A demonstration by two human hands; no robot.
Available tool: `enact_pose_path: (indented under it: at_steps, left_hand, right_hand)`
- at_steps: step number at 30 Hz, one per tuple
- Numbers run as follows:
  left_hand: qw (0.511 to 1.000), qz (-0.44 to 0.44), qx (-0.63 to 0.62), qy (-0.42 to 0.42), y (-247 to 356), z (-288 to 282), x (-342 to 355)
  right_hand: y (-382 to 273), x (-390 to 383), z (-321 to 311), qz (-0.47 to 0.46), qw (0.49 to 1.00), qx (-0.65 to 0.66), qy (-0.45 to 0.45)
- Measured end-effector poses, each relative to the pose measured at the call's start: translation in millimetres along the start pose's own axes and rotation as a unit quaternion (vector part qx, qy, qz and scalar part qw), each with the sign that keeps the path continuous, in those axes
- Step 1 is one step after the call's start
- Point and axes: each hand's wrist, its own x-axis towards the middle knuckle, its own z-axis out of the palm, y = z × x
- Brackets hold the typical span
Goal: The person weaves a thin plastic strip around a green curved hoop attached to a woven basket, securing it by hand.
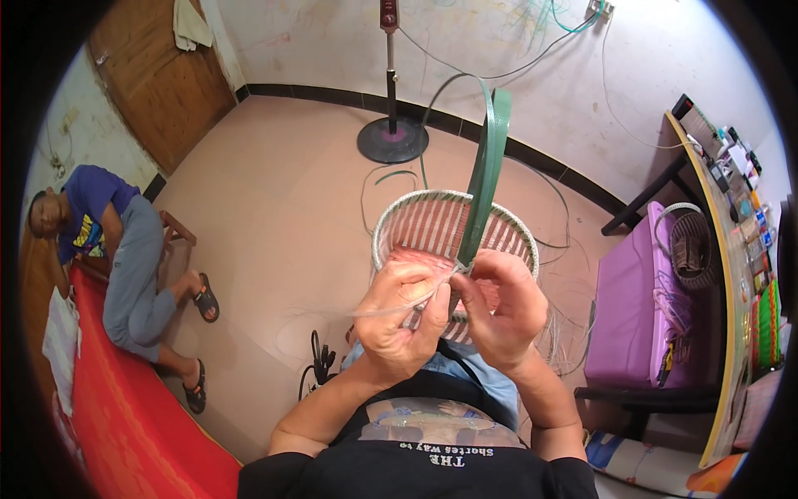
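A woven basket (pixel 511 233) with pink-brown and pale stripes sits in front of my body. A flat green strap (pixel 482 166) rises in a tall loop from it. My left hand (pixel 397 320) is closed in a pinch on thin translucent strands (pixel 353 313) where they wrap the strap's lower end. Opposite it, my right hand (pixel 509 308) has curled fingers and thumb at the same binding, touching the strap and strands; exactly what its fingertips grip is partly hidden.
A person (pixel 141 249) lies at left on a red-covered bench (pixel 116 399). A stand (pixel 392 137) with round black base is ahead. At right are a cluttered table (pixel 706 175), a purple bin (pixel 623 308) and a dark basket (pixel 694 249). Loose strands trail over the floor.
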Motion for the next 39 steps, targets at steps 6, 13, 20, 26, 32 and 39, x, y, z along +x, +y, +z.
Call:
enact_pose_path:
  at_steps: [6, 13, 20, 26, 32, 39]
  left_hand:
    - [0.991, 0.067, 0.098, -0.056, 11, -5, 10]
    - [0.891, -0.292, -0.331, -0.109, -2, 1, 18]
    - [0.904, -0.307, -0.261, -0.144, -7, 1, 29]
    - [0.912, -0.312, -0.229, -0.136, -5, 3, 35]
    - [0.915, -0.315, -0.212, -0.136, -6, 0, 42]
    - [0.837, -0.395, -0.333, -0.183, -16, -3, 43]
  right_hand:
    - [0, 8, 3, -0.178, 0.978, -0.107, 0.024]
    - [-10, 23, -6, 0.064, 0.998, 0.005, -0.01]
    - [7, 30, -7, 0.221, 0.95, 0.221, 0.027]
    - [20, 31, -6, 0.233, 0.93, 0.28, 0.041]
    - [35, 32, 6, 0.276, 0.881, 0.381, 0.049]
    - [70, 59, 13, 0.347, 0.715, 0.599, -0.095]
